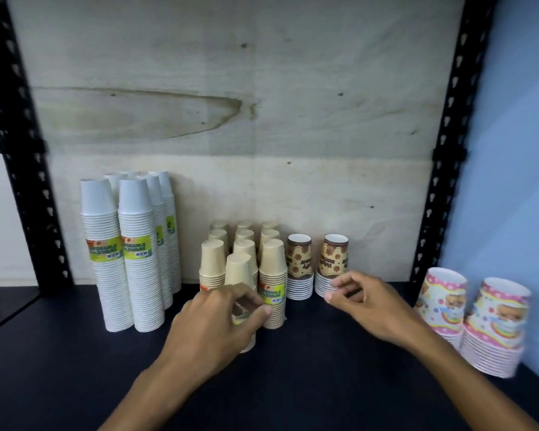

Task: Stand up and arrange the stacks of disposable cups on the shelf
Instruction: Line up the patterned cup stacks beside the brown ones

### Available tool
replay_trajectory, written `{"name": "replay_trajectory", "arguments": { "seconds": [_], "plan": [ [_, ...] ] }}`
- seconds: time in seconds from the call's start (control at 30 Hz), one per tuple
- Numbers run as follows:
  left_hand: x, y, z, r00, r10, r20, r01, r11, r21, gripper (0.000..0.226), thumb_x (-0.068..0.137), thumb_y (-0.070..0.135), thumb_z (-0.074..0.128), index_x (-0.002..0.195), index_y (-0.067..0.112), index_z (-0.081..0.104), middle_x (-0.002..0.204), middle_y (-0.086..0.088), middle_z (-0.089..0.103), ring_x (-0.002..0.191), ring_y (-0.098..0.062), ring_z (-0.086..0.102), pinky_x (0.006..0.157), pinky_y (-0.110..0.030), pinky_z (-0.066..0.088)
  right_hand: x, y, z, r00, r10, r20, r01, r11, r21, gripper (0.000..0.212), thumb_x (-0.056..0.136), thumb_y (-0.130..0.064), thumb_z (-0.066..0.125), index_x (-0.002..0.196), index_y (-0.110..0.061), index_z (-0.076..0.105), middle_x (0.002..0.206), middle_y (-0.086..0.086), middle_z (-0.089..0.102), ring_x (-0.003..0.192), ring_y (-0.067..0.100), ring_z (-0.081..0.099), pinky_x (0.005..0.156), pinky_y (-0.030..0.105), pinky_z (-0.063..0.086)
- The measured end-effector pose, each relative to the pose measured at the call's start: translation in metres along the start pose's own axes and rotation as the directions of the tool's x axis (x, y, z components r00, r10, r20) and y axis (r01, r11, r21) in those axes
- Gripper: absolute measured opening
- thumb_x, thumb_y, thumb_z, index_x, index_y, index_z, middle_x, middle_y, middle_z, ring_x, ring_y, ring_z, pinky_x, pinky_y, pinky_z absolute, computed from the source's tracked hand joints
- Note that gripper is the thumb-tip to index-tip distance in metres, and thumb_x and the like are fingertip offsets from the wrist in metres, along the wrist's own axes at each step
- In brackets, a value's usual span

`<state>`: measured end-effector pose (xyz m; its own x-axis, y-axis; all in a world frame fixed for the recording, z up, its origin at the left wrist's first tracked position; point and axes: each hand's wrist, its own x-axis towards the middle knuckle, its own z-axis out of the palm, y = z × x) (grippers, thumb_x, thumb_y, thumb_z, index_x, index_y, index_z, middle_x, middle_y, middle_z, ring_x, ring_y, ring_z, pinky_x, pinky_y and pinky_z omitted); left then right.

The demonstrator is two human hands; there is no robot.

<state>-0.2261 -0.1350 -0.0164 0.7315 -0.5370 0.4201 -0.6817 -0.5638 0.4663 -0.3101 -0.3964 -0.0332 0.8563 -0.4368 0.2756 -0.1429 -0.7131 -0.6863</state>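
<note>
the left hand (224, 318) curls round the nearest tan cup stack (240, 275), upright at the front of the tan group on the dark shelf (293, 384). the right hand (364, 303), fingers loosely bent and holding nothing, touches the right brown patterned stack (332, 262). tall white stacks (128, 253) stand far left, pink ones (479, 318) right.

Two bare forearms are reaching in from six o'clock. The left hand (218, 315) is curling its fingers and thumb in a grip at twelve o'clock, while the right hand (367, 303) is hovering at one o'clock, fingers loosely curled, pinching nothing.
</note>
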Motion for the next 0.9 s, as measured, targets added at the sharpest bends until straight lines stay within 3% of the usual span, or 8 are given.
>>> {"name": "replay_trajectory", "arguments": {
  "seconds": [0.2,0.33,0.57,0.77,0.9],
  "plan": [
    [0.075,0.072,-0.013,0.991,0.120,0.067,-0.122,0.992,0.027,0.024,0.081,0.058,0.064,0.089,0.035,0.068,0.085,0.024,0.070,0.079,0.001,0.064,0.076,-0.026,0.052,0.054,-0.007,-0.054,1.000,-0.013,-0.016,0.007,0.942,-0.336,0.028,0.081,-0.051,0.071,0.099,-0.032,0.062,0.102,-0.012,0.068,0.091,0.009,0.064,0.084,0.034,0.053],
    [0.132,0.090,-0.002,0.978,0.136,0.158,-0.165,0.968,0.188,0.035,0.082,0.056,0.066,0.108,0.033,0.066,0.107,0.014,0.069,0.101,-0.012,0.063,0.086,-0.032,0.051,0.087,-0.007,-0.068,0.998,0.014,0.067,0.021,0.866,-0.500,0.044,0.083,-0.053,0.069,0.115,-0.026,0.058,0.119,-0.002,0.063,0.102,0.017,0.059,0.089,0.037,0.051],
    [0.207,0.103,0.031,0.903,-0.046,0.426,-0.193,0.844,0.500,0.069,0.083,0.052,0.069,0.144,0.033,0.043,0.147,0.004,0.047,0.133,-0.023,0.046,0.103,-0.041,0.044,0.135,-0.006,-0.062,0.976,0.082,0.200,0.050,0.814,-0.579,0.053,0.086,-0.056,0.064,0.124,-0.021,0.052,0.128,0.005,0.060,0.105,0.022,0.056,0.084,0.035,0.049],
    [0.248,0.091,0.066,0.852,-0.202,0.483,-0.225,0.692,0.686,0.079,0.073,0.052,0.078,0.141,0.030,0.047,0.145,0.006,0.049,0.131,-0.024,0.047,0.093,-0.040,0.038,0.157,-0.009,-0.056,0.967,0.084,0.240,0.074,0.811,-0.581,0.048,0.088,-0.051,0.065,0.119,-0.015,0.056,0.123,0.007,0.062,0.105,0.025,0.059,0.084,0.036,0.049],
    [0.255,0.090,0.073,0.858,-0.164,0.487,-0.243,0.707,0.665,0.074,0.072,0.043,0.082,0.138,0.030,0.051,0.141,0.005,0.053,0.128,-0.024,0.050,0.088,-0.037,0.039,0.162,-0.005,-0.064,0.962,0.082,0.261,0.082,0.824,-0.561,0.049,0.086,-0.048,0.069,0.120,-0.014,0.061,0.127,0.007,0.061,0.110,0.024,0.058,0.087,0.035,0.050]
  ]
}}
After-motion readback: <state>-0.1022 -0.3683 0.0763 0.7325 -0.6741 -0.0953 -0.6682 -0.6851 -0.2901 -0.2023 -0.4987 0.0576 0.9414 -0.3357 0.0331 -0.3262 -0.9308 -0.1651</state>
